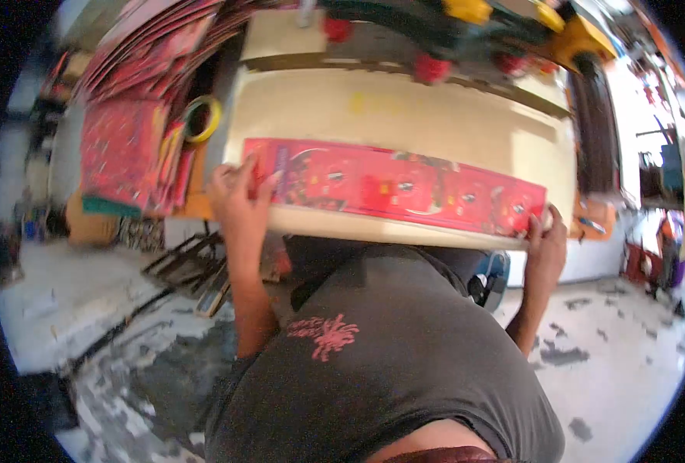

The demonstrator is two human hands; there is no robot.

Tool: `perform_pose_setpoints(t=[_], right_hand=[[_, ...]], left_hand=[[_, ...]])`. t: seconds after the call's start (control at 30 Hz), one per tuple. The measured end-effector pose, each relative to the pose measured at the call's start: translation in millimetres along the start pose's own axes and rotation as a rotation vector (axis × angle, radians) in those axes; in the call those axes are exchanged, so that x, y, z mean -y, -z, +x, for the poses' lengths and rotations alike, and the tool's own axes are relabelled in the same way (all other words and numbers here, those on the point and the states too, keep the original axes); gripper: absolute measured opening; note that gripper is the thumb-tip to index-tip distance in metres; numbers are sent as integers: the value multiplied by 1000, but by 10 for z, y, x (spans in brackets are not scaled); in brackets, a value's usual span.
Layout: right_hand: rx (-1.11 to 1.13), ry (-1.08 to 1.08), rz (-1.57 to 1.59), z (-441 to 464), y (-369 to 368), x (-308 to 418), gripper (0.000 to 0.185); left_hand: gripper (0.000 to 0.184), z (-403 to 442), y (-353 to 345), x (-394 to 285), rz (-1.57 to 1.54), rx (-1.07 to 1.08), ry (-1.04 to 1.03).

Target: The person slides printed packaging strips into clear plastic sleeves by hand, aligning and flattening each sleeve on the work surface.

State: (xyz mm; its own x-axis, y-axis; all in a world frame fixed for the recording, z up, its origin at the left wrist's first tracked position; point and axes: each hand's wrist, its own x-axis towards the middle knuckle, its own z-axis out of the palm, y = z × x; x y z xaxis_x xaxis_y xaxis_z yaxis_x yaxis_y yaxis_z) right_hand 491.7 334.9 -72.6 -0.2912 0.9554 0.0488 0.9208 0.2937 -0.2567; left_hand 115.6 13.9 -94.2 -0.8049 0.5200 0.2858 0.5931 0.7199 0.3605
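Note:
A long red printed sheet [404, 189], which looks like flat cardboard with a row of repeated pictures, lies slightly tilted over the pale board [296, 100] in front of me. My left hand [238, 189] grips its left end, thumb and fingers closed at the edge. At the lower right corner, my right hand [547, 231] pinches the other end. Blur hides the exact fingertip contact and the print's details.
Stacks of red printed sheets [122, 147] stand at the left, beside a yellow tape roll [202, 119]. A dark machine part with yellow pieces [581, 42] spans the far side. A blue object [495, 279] shows below the table edge.

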Motion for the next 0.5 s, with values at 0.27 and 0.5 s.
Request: perform_pose_setpoints(t=[0.27, 0.5], right_hand=[[112, -193, 36, -116, 212, 221, 58], [79, -149, 142, -95, 176, 164, 58]], left_hand=[[50, -12, -9, 41, -5, -7, -66], [51, -29, -28, 10, -14, -1, -16]])
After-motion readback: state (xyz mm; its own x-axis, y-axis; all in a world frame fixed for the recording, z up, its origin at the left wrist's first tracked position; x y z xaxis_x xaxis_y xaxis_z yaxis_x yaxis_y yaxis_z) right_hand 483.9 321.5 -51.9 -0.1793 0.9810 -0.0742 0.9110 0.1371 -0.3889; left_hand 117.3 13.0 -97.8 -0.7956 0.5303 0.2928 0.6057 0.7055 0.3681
